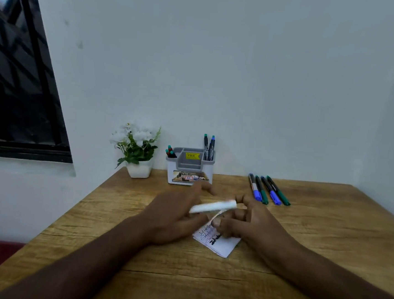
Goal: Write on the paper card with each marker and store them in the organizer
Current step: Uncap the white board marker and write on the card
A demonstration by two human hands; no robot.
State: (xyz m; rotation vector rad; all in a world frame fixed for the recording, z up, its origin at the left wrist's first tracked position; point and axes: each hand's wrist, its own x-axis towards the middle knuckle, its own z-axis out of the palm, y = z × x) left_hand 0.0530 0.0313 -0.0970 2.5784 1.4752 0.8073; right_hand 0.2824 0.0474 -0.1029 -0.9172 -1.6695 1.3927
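A small stack of paper cards [223, 247] with handwriting lies on the wooden table [180, 279] in the middle. Its top sheet [212, 206] is lifted, curled and blurred between my hands. My left hand [175, 216] holds the sheet's left end, with the index finger stretched forward. My right hand [256, 223] pinches the sheet's right edge between thumb and curled fingers and covers part of the stack. Several blue and green markers [268, 191] lie side by side at the right rear. The grey-and-white organizer [189, 170] stands by the wall, with markers in its left compartment [171, 152] and two upright markers in its right compartment [208, 148].
A white pot of artificial flowers [136, 153] stands left of the organizer. The white wall runs along the table's far edge and right side. A dark window [19, 74] is at the left. The table's left edge drops off beside my left forearm.
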